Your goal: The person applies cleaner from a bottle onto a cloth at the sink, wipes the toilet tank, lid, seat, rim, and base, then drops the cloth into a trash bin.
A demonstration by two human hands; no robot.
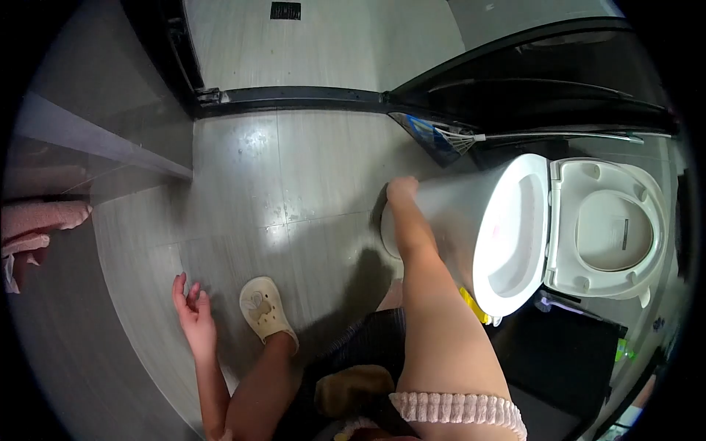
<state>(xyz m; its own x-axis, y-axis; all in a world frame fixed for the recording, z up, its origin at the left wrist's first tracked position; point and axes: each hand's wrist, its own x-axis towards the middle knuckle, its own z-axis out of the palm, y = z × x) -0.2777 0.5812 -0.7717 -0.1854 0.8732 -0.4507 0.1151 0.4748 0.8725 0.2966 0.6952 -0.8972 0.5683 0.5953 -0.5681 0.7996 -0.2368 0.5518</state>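
My right arm reaches down beside the white toilet (441, 198). At the front of its base is my right hand (402, 189), seen from the back with its fingers curled in. What those fingers hold, if anything, is hidden. The toilet seat and lid (566, 257) are swung up, and the bowl is uncovered. My left hand (193, 312) hangs in the air over the floor with nothing in it, its fingers loosely bent and apart. Nearest to it is a cream clog (262, 305) on my foot.
Grey tiled floor (243, 184) runs toward a black-framed threshold (294, 98). A long-handled brush (471, 138) lies by the dark glass panel. Something yellow (474, 305) is beside the toilet. Pink towels (44, 220) hang at the left. A floor drain (285, 10) sits beyond the threshold.
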